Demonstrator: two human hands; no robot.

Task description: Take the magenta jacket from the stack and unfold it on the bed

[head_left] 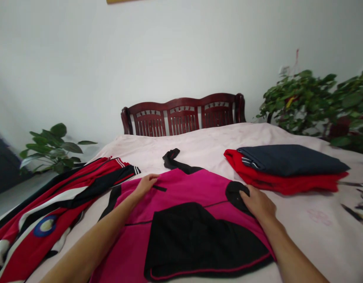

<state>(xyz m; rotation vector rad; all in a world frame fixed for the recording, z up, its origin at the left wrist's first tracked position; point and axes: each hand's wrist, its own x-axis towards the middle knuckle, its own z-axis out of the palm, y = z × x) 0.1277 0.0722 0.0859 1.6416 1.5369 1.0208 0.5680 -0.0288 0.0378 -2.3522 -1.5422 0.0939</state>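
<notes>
Pale pink bedding [314, 232] covers a bed, and a white wall [81, 59] rises behind it. A magenta and black garment [181, 192] is spread out on the bedding directly in front of the person, its near part reaching the bottom of the view. A black sleeve [171, 159] is stretched from its top edge toward the head of the bed. The left hand [145, 185] is held open with its fingers lightly curved, and is rested on the magenta cloth near the top edge; no firm grip is shown. The right hand [257, 203] is laid open, palm down, on the garment, touching a rounded black piece [234, 196] at its edge.

A red, black and white sports garment [43, 208] is heaped just left of the magenta one. To the right, a folded navy garment [290, 160] is stacked on a folded red garment [283, 181]. Dark blurred objects [361, 206] are seen at the right edge, too indistinct to be named. A dark red wooden headboard [183, 114] is set against the wall, with a leafy green plant [305, 102] to its right and another green plant [52, 147] to its left.
</notes>
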